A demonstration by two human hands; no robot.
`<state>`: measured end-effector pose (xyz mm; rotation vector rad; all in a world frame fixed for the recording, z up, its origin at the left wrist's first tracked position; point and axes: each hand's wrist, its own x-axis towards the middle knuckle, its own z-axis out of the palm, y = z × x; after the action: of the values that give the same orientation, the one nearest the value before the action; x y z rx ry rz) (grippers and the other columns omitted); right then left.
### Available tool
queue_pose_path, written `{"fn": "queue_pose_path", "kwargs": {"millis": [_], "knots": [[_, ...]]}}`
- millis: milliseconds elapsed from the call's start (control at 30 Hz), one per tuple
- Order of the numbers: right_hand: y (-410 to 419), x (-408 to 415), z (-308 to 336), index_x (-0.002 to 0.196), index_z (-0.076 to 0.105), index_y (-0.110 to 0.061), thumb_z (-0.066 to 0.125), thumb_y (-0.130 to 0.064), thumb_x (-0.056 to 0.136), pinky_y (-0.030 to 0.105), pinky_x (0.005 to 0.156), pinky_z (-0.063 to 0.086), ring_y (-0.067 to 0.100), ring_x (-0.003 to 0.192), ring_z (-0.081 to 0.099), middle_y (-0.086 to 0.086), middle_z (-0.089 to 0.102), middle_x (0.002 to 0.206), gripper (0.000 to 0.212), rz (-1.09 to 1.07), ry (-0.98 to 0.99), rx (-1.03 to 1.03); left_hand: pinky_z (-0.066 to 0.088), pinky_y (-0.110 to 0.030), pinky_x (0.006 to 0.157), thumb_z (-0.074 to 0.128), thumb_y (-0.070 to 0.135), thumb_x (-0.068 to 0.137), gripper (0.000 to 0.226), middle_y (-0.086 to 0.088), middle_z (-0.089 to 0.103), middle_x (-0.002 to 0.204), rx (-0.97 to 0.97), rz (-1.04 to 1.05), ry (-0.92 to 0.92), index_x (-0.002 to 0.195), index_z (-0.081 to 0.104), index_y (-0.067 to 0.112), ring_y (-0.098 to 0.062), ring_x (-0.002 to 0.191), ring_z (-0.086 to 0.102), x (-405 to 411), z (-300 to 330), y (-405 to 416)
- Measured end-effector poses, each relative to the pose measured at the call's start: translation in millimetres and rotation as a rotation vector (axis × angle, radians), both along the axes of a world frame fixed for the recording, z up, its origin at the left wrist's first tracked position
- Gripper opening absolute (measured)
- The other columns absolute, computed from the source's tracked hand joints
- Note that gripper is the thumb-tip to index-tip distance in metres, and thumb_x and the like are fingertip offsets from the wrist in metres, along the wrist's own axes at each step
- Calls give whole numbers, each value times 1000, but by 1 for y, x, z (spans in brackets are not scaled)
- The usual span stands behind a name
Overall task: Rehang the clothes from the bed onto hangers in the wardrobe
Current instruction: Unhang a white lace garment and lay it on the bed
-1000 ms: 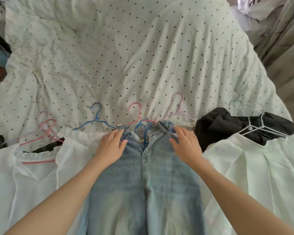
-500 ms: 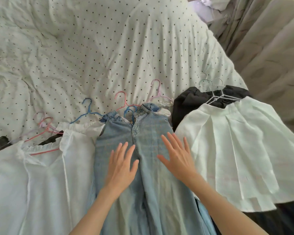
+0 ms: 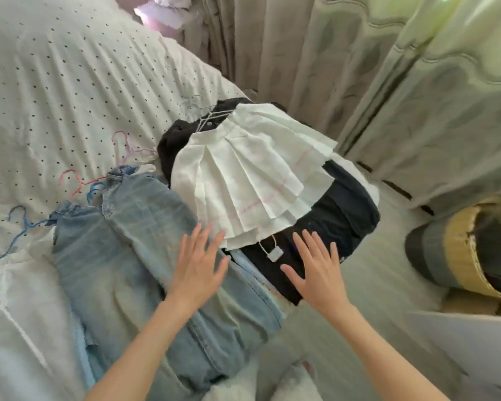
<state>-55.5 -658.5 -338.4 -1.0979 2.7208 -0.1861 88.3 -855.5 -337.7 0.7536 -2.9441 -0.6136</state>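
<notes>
Flat hands over faded denim on the dotted bed

Both hands are spread with straight fingers and grasp nothing: the left hand lies over the light-blue faded denim jeans, the right hand beside them over the black garment. The jeans lie flat on the white black-dotted bedspread, waistband far. Just right of the jeans, a white pleated skirt overlaps the black garment; a blue wire hanger shows at the waistband.

skirt lies on trousers, right of jeans.
</notes>
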Motion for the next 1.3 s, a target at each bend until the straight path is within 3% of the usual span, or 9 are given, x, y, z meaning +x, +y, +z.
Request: {"fn": "queue_pose_path", "kwargs": {"millis": [167, 300, 500, 567, 633, 733, 867, 1133, 1300], "knots": [[124, -19, 25, 135, 47, -12, 35, -55, 85, 56, 104, 25, 32, 129, 44, 13, 50, 136, 66, -249, 57, -94, 32, -56, 105, 34, 43, 87, 56, -16, 45, 138, 25, -190, 77, 129, 51, 9, -36, 134, 33, -74, 31, 100], [233, -24, 41, 139, 41, -15, 43, -55, 87, 51, 108, 14, 29, 135, 36, 10, 45, 142, 65, -459, 105, -117, 22, -48, 111, 30, 49, 87, 62, -13, 39, 144, 93, -366, 154, 135, 45, 14, -30, 139, 23, -120, 44, 214], [393, -18, 76, 145, 28, -18, 19, -63, 82, 45, 113, -1, 23, 143, 17, 8, 28, 152, 79, -804, 214, -173, 15, -39, 109, 41, 46, 89, 55, -13, 41, 142, 69, -756, 246, 135, 45, 15, -32, 138, 25, -187, 70, 376], [440, -8, 88, 147, 22, -20, 15, -65, 80, 42, 114, -6, 21, 144, 11, 5, 22, 154, 81, -925, 261, -176, 14, -40, 110, 51, 38, 91, 50, -12, 39, 144, 80, -896, 280, 136, 44, 16, -31, 139, 23, -205, 80, 424], [480, 4, 99, 148, 19, -23, 15, -66, 80, 39, 114, -8, 18, 144, 9, 3, 20, 155, 80, -1052, 297, -167, 20, -44, 110, 45, 42, 92, 51, -11, 40, 143, 89, -1027, 302, 135, 45, 15, -32, 139, 24, -222, 90, 470], [532, 25, 113, 146, 28, -20, 23, -63, 83, 41, 114, -3, 21, 143, 18, 6, 30, 151, 76, -1229, 381, -165, 25, -50, 109, 33, 47, 88, 57, -13, 43, 141, 93, -1222, 314, 132, 48, 13, -35, 137, 26, -240, 104, 539], [586, 53, 128, 145, 29, -18, 24, -60, 85, 47, 115, 6, 24, 142, 22, 8, 33, 149, 74, -1423, 431, -90, 16, -44, 108, 30, 48, 90, 57, -12, 41, 142, 114, -1447, 354, 132, 47, 15, -36, 138, 25, -246, 123, 631], [674, 84, 147, 138, 42, -13, 30, -52, 89, 56, 107, 25, 30, 133, 38, 12, 48, 139, 64, -1778, 522, 84, 46, -58, 87, 38, 39, 86, 49, -20, 56, 123, 194, -1895, 355, 121, 55, 8, -47, 118, 48, -250, 143, 773], [709, 103, 169, 135, 47, -10, 31, -44, 89, 56, 104, 26, 34, 130, 42, 16, 50, 136, 59, -1947, 645, 154, 37, -55, 97, 34, 41, 88, 53, -19, 53, 128, 239, -2063, 384, 124, 56, 9, -43, 127, 41, -245, 169, 849]]}}
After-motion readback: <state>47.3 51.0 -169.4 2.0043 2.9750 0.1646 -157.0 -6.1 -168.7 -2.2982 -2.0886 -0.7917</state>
